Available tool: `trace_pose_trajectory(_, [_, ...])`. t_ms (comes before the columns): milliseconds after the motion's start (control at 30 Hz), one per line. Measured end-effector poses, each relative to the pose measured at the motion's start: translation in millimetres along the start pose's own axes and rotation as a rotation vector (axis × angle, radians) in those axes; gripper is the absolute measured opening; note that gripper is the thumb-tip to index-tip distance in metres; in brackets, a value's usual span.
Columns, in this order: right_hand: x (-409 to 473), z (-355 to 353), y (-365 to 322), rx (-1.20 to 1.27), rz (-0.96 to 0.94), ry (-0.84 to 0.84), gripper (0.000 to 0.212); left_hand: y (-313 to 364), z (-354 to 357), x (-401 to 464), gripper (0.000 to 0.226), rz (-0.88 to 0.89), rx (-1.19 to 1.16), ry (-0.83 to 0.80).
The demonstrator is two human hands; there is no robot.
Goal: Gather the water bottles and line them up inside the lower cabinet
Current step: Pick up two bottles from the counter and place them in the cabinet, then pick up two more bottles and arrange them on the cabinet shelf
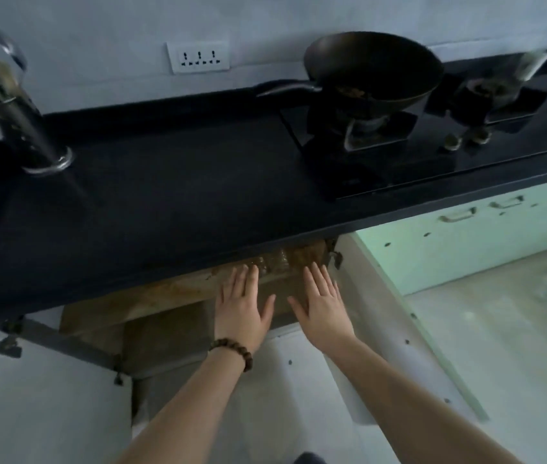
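My left hand (242, 304) and right hand (322, 306) sit low in the middle of the frame, both flat and spread wide, palms down, holding nothing. They reach side by side into the open cabinet (171, 306) under the counter (165, 195), with a gap between them. A bead bracelet (233, 351) circles my left wrist.

The bottles (270, 262) are just past my fingertips, right under the counter's front edge at the middle of the frame. They are clear and dim against the brown inside of the cabinet, so I can't count them or say whether they stand in a row. My left fingertips look close to them; I can't tell if they touch.

The counter is dark and runs across the whole frame, tilting down to the left. At the upper left stands a metal holder (27, 128) with utensils sticking out. At the upper right a black wok (372, 68) sits on a glass-topped stove (416, 152), its handle pointing left. A white socket strip (198, 57) is on the pale wall (114, 28) at the top centre.

White cabinet doors (44, 403) hang open at the lower left and lower centre. Mint-green doors (466, 246) fill the right, with a pale floor (516, 329) below them.
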State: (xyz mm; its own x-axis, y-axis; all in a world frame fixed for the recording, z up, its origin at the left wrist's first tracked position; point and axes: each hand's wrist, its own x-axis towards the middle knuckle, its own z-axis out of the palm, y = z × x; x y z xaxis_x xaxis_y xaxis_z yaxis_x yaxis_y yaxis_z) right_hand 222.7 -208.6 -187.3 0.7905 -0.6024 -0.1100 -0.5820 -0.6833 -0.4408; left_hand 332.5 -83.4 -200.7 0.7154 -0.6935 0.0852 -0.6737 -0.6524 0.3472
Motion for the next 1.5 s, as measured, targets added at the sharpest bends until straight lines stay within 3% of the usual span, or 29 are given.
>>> trace_pose_trajectory(267, [-111, -105, -11, -0.009, 0.201, 0.062, 0.067, 89, -87, -51, 0.066, 0.097, -0.060, -0.109])
trace_pose_trajectory(533, [-190, -146, 46, 0.075, 0.459, 0.210, 0.068, 198, -77, -85, 0.067, 0.309, -0.171, -0.227])
trace_pose_trajectory(967, [-316, -207, 213, 0.151, 0.927, 0.505, 0.066, 397, -13, -106, 0.071, 0.650, -0.152, -0.364])
trace_pose_trajectory(1333, [-340, -312, 424, 0.167, 1.003, 0.559, 0.065, 631, 75, -83, 0.068, 0.680, -0.182, -0.390])
trace_pose_trajectory(1500, [-333, -352, 498, 0.166, 0.998, 0.556, 0.064, 704, 104, -62, 0.069, 0.663, -0.186, -0.394])
